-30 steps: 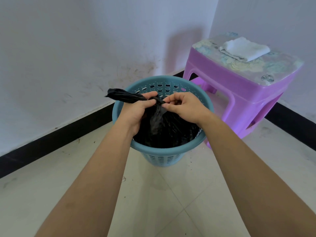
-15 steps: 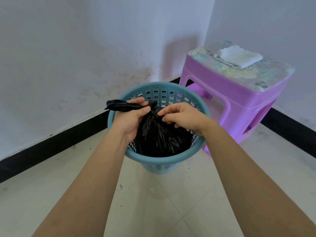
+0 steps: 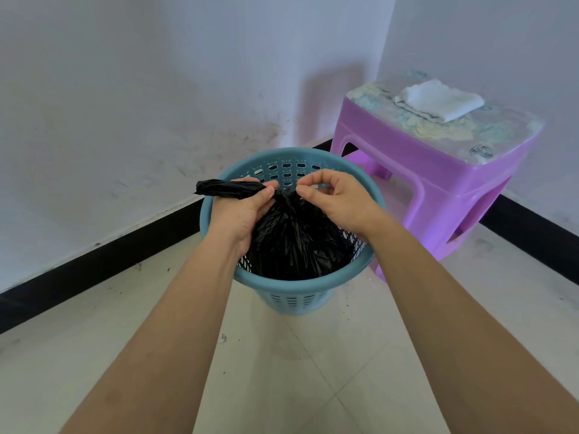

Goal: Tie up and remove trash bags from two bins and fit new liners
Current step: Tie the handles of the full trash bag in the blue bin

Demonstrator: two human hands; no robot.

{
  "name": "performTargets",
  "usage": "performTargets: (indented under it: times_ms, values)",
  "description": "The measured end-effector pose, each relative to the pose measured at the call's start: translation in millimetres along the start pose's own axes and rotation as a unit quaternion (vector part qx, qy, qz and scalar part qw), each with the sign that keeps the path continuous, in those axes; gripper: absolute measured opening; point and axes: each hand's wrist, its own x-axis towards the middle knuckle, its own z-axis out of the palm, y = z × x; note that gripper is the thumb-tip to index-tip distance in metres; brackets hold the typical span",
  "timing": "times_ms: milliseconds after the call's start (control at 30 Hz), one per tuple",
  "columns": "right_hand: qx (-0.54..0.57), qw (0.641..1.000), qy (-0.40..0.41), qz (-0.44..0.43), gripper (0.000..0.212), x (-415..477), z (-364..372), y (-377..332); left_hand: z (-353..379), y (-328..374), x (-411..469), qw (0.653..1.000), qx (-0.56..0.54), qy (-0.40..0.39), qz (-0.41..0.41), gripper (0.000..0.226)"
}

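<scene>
Sagging inside the blue bin (image 3: 293, 297), the black trash bag (image 3: 294, 242) looked soft, light and slippery, best held at its gathered neck. The left hand (image 3: 242, 211) clenched the twisted tail; the right hand (image 3: 336, 200) pinched beside it.

- trash bag (image 3: 291, 242): thin black plastic film, crinkled, glossy
- bin (image 3: 357, 170): blue perforated moulded plastic, matt
- stool (image 3: 416, 170): purple plastic, smooth
- towel (image 3: 438, 100): white cloth
- floor (image 3: 282, 386): glossy tile
</scene>
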Motion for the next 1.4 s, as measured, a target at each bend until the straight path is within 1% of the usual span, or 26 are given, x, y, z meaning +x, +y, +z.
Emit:
performTargets:
  times_ms: [33,67,167,200,233,300,367,433,500,533,600,667,700,800,933,1033,1100,1133,1167,1200,1267,1300,1367,1400]
  values:
    - [-0.002,1.000,-0.002,0.005,0.007,0,-1,-1,1,0,0,1.000,0.003,0.005,0.003,0.021]
    - [-0.007,1.000,-0.007,0.012,0.014,0,-2,-2,1,0,0,1.000,0.002,0.009,0.001,0.022]
    - [-0.053,0.997,-0.042,0.031,0.048,1,-2,-3,2,0,-1,1.000,-0.003,0.007,-0.003,0.024]
    - [-0.066,0.995,-0.060,0.035,0.051,0,-1,-4,3,1,-2,1.000,-0.001,0.003,-0.003,0.025]
    - [-0.069,0.994,-0.076,0.035,0.048,-1,1,-4,4,1,-3,1.000,0.002,-0.001,-0.003,0.025]
    - [-0.069,0.993,-0.089,0.031,0.035,-2,3,-5,4,1,-3,1.000,0.006,-0.002,-0.001,0.025]
    - [-0.076,0.995,-0.064,0.016,0.019,-2,4,-5,4,2,-4,1.000,0.007,-0.001,0.000,0.022]
    - [-0.074,0.997,-0.030,-0.003,0.009,-2,5,-5,5,2,-4,1.000,0.022,0.000,0.002,0.015]
    - [-0.070,0.997,-0.023,-0.016,0.010,-3,5,-6,5,2,-4,0.999,0.040,0.005,-0.002,0.012]
    - [-0.068,0.997,-0.029,-0.018,0.012,-3,4,-7,5,3,-4,0.999,0.046,0.009,-0.003,0.015]
    - [-0.071,0.996,-0.053,-0.013,0.024,-4,3,-9,4,3,-3,0.998,0.053,0.014,-0.005,0.022]
    - [-0.069,0.995,-0.078,-0.009,0.036,-5,2,-10,3,2,-3,0.998,0.062,0.014,-0.004,0.025]
    - [-0.068,0.994,-0.083,-0.012,0.036,-5,2,-10,3,2,-3,0.998,0.066,0.013,-0.005,0.025]
    - [-0.071,0.994,-0.076,-0.016,0.027,-4,4,-9,2,1,-2,0.997,0.070,0.016,-0.003,0.025]
    - [-0.051,0.998,-0.043,0.007,0.019,0,3,-4,2,1,-1,0.997,0.070,0.026,-0.006,0.022]
    - [-0.044,0.999,-0.018,0.005,0.013,2,5,-4,2,0,0,0.997,0.074,0.023,-0.009,0.022]
    - [-0.078,0.997,0.025,-0.009,0.012,2,6,-4,1,-1,1,0.994,0.111,0.024,-0.004,0.021]
    - [-0.119,0.992,0.045,-0.019,0.012,2,5,-5,2,-2,1,0.991,0.134,0.027,0.000,0.019]
    - [-0.185,0.981,0.055,-0.034,0.013,2,5,-6,2,-2,1,0.989,0.147,0.030,0.001,0.016]
    - [-0.273,0.959,0.056,-0.050,0.015,2,4,-8,1,-1,1,0.988,0.152,0.033,0.000,0.015]
    - [-0.449,0.889,0.048,-0.074,0.019,4,1,-9,-1,0,4,0.987,0.152,0.050,-0.005,0.023]
    - [-0.512,0.854,0.047,-0.075,0.020,5,-1,-9,-3,0,5,0.985,0.160,0.066,-0.005,0.029]
    - [-0.596,0.800,0.051,-0.053,0.018,5,-2,-4,-6,0,6,0.975,0.198,0.096,-0.003,0.035]
    - [-0.619,0.783,0.052,-0.037,0.017,4,-3,-1,-7,-1,6,0.970,0.220,0.102,-0.004,0.037]
